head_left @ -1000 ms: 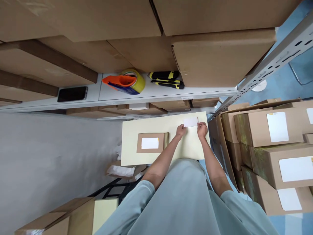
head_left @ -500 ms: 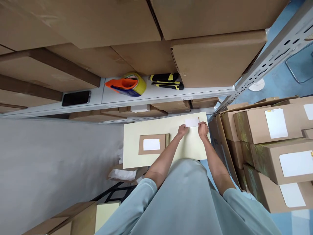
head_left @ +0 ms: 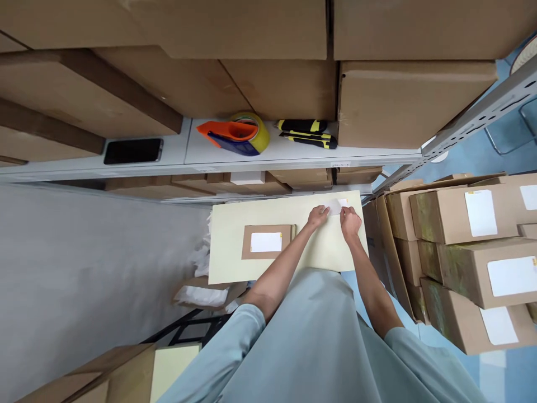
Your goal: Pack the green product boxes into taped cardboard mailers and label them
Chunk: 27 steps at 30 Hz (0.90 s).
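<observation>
Both of my hands are at the right part of a pale yellow board (head_left: 226, 235). My left hand (head_left: 319, 216) is closed, pinching the left edge of a small white label (head_left: 334, 206). My right hand (head_left: 351, 222) pinches the label's right side with bent fingers. The label looks slightly lifted and bent between them; a white piece with a small orange mark shows behind its right end. Left of my hands, a small cardboard box (head_left: 246, 246) lies on the board, bearing a white label (head_left: 266, 242).
The shelf (head_left: 188, 151) ahead holds large cartons, a phone (head_left: 133, 151), a tape dispenser (head_left: 235, 137) and two utility knives (head_left: 308, 133). Labelled boxes (head_left: 474, 274) are stacked on my right. A grey wall (head_left: 84, 257) stands left, with a carton of white packing material (head_left: 205, 295) below.
The label has gone from lying fairly flat to bent and partly raised between my fingers. My hands have come slightly closer together. The camera view has shifted a little.
</observation>
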Each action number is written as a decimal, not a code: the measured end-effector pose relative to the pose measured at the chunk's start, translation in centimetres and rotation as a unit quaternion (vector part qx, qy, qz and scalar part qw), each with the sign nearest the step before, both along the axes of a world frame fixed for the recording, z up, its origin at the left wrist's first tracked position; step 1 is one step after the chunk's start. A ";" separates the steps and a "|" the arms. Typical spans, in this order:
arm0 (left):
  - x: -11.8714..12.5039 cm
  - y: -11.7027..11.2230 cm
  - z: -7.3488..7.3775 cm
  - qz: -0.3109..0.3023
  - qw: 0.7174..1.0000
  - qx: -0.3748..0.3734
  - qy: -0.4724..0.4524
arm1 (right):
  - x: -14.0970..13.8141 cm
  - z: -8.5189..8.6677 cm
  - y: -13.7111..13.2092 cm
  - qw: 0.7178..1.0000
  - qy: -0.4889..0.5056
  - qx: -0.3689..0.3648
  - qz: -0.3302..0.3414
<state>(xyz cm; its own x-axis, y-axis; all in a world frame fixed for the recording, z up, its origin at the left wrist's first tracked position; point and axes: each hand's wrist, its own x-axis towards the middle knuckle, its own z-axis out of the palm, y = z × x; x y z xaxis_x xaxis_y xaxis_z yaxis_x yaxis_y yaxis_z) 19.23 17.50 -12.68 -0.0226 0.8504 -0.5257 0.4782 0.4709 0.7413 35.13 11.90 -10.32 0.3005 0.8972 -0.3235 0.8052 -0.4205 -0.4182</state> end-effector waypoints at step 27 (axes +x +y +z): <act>-6.6 1.3 1.7 0.062 0.987 -0.058 0.137 | -5.2 -3.8 5.6 0.920 -0.132 -0.235 0.286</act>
